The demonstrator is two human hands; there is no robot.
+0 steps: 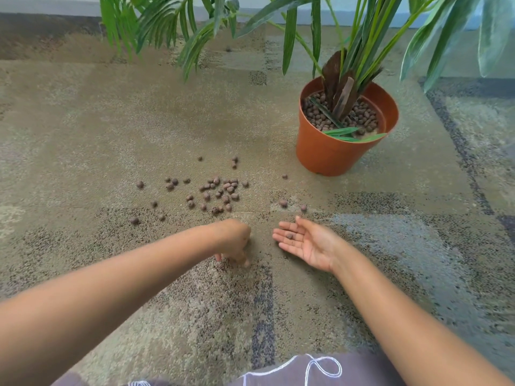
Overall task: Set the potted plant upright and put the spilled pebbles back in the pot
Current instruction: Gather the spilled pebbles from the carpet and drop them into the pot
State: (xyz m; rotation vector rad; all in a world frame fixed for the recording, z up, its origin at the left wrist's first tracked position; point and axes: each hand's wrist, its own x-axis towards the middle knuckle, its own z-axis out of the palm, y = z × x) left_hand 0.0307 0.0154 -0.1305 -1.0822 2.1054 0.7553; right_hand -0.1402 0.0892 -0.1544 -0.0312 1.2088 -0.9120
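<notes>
Pot [328, 151]: orange plastic, standing upright on the carpet [111, 121], upper right of view, well apart from both hands.
Pot contents: brown pebbles fill it to somewhat below the rim; the plant [351, 65] rises from the middle, with brown husk at the stem base and long green leaves spreading up and out of frame. Two loose green leaf blades lie across the pebbles at the near rim.
Spilled pebbles [217, 190]: scattered on the carpet left of the pot, densest in a cluster near centre, thinner toward the left. A few singles lie nearer the pot and just beyond the right hand's fingertips.
Left hand [235, 240]: knuckles up, fingers curled downward with tips at the carpet, just short of the pebble cluster. Whether a pebble is pinched cannot be told; fingertips are hidden under the hand.
Right hand [306, 243]: palm up, fingers straight and relaxed, low over the carpet, serving as a tray.
Right hand contents: two small pebbles [289, 235] resting on the fingers.
Hand spacing: near each other, not touching.
Bottom edge: grey-purple fabric with white cord [315, 369].
</notes>
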